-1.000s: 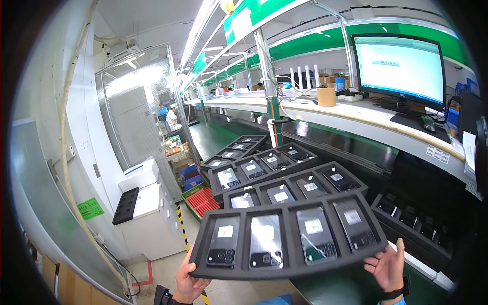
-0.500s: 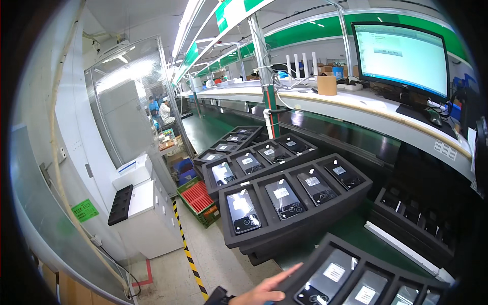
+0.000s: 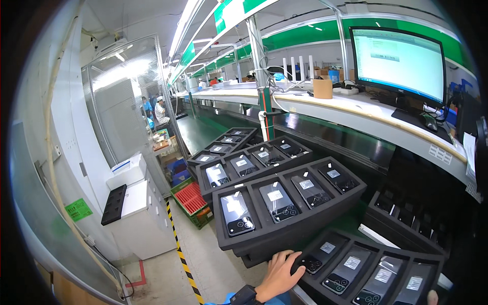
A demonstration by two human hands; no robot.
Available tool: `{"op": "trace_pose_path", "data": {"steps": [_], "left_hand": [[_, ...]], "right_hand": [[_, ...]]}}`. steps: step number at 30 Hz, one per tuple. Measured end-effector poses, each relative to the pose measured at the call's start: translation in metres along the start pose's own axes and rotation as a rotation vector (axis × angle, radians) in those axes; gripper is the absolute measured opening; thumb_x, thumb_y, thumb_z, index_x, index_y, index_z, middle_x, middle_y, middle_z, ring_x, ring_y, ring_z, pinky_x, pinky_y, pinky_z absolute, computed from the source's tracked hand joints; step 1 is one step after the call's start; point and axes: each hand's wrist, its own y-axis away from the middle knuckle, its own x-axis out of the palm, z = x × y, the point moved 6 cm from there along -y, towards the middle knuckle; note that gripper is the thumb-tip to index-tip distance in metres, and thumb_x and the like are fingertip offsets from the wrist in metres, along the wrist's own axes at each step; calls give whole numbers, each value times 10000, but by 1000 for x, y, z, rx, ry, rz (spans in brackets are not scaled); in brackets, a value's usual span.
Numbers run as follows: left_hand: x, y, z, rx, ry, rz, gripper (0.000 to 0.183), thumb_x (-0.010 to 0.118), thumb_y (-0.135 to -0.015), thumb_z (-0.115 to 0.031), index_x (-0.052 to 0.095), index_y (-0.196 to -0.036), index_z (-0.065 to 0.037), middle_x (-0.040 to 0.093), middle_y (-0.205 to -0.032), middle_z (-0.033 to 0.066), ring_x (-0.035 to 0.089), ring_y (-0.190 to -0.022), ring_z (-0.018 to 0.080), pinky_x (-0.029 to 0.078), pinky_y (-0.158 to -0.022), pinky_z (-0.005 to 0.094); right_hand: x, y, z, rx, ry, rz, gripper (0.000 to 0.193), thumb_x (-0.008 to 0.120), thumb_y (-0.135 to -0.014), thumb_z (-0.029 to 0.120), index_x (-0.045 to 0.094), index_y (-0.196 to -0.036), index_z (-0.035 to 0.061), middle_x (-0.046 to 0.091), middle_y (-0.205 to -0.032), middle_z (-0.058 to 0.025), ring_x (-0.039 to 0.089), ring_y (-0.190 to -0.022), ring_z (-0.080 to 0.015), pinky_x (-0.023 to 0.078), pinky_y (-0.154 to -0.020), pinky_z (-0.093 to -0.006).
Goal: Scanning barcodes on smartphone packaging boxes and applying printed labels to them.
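Currently, by item, placed relative to the near tray:
Left hand (image 3: 278,274): palm down, fingers curled over the near-left corner of the near tray (image 3: 366,272). Gripping the rim, not lifting visibly. Dark wristband at the wrist; forearm cut off by the lower edge.
Right hand (image 3: 432,296): only a sliver shows at the bottom edge, against the tray's right end. Cannot tell whether it grips or just rests there.
Near tray: black foam, four pockets, a phone (image 3: 322,253) face down in each with a white label on the back. Front edge runs out of the picture.
Stacked trays (image 3: 284,223): just behind the near tray and higher, two black trays deep, four phones on top. Bottom tray mostly hidden by the top one.
Tray row (image 3: 239,165): further behind, more black trays of phones going away along the belt; farthest ones too small to count.
Conveyor (image 3: 325,134): dark belt running behind and to the right of the trays.
Dark holder (image 3: 412,218): right of the near tray, contents in shadow, hard to make out.
Monitor (image 3: 399,61): up right on the shelf above the belt, lit; text unreadable.
Cardboard box (image 3: 322,87): on that shelf, left of the monitor.
White cabinet (image 3: 134,213): far left on the floor, an empty black tray (image 3: 114,204) on top.
Red crate (image 3: 190,197): on the floor, between cabinet and trays.
Workers (image 3: 158,109): far back left, small, details unclear.
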Motion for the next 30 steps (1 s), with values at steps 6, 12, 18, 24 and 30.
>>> {"op": "trace_pose_path", "data": {"steps": [6,12,18,24,30], "left_hand": [[-4,-42,-44,263,325,40,332,688,-910,-206,668,-1193,-34,637,-1217,136,579,-1171,329,453,-1035,413],[64,-94,-139,686,449,250,278,674,-898,-195,670,-1113,-19,654,-1129,154,596,-1104,352,482,-949,444],[149,-91,-229,1055,394,459,386,656,-916,-245,647,-1242,-39,648,-1194,159,590,-1161,360,468,-996,459],[213,-63,-287,1140,424,630,409,638,-945,-282,623,-1286,-56,589,-1294,164,556,-1217,370,424,-1056,470],[246,-34,-279,1061,403,675,410,614,-959,-302,623,-1301,-76,569,-1328,171,551,-1228,371,415,-1069,473]], "right_hand": [[20,-29,-36,68,453,43,442,619,-1043,279,630,-1260,-106,692,-1164,-150,610,-995,-203,491,-903,-327],[16,-6,-63,-14,459,-49,495,685,-1001,218,585,-1386,-77,659,-1311,-229,627,-1116,-246,488,-992,-348],[-66,18,-30,-559,1228,-867,595,735,-781,143,586,-1337,-12,635,-1220,-270,564,-1179,-441,424,-1073,-498],[-109,-8,-55,-64,977,-757,762,774,-787,225,458,-1435,-19,708,-1102,-290,680,-1017,-482,539,-912,-519],[-35,9,-34,42,568,-379,828,693,-847,46,273,-1557,114,693,-983,-189,678,-638,-189,576,-597,-347]]}}
